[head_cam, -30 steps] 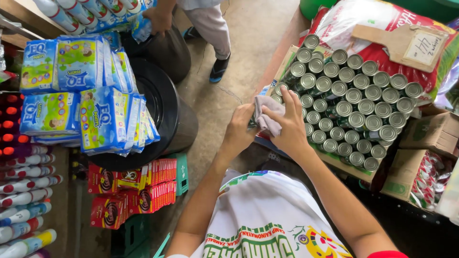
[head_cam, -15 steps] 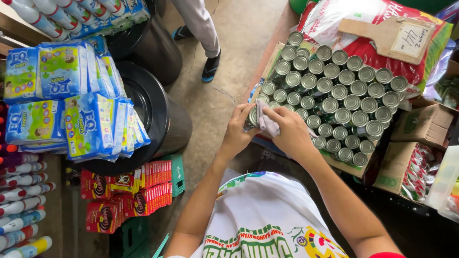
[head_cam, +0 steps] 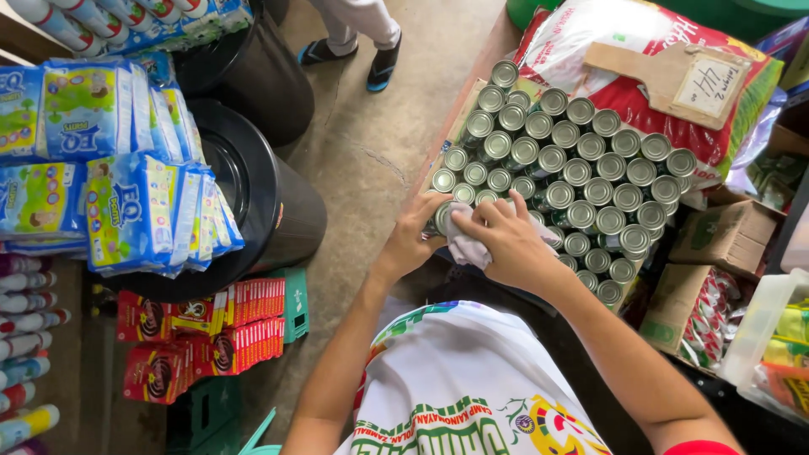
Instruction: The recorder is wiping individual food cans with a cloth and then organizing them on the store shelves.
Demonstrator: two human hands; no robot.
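My left hand (head_cam: 419, 234) grips a silver tin can (head_cam: 441, 216) held on its side in front of me. My right hand (head_cam: 514, 243) presses a pale crumpled cloth (head_cam: 465, 242) against the can. Both hands hover at the near left corner of a big block of upright silver cans (head_cam: 581, 168) packed tightly together. Most of the held can is hidden by the cloth and my fingers.
A large red and white sack (head_cam: 649, 50) with a cardboard tag lies behind the cans. Cardboard boxes (head_cam: 720, 236) stand at the right. Two black bins (head_cam: 270, 202) stand left, beside hanging blue packets (head_cam: 126, 202) and red packs (head_cam: 211, 329). Another person's sandalled feet (head_cam: 354, 50) stand beyond.
My view has shifted a little, so the cans and hands sit lower and more central. Both hands keep the can and cloth, and the cloth has rubbed around the can.
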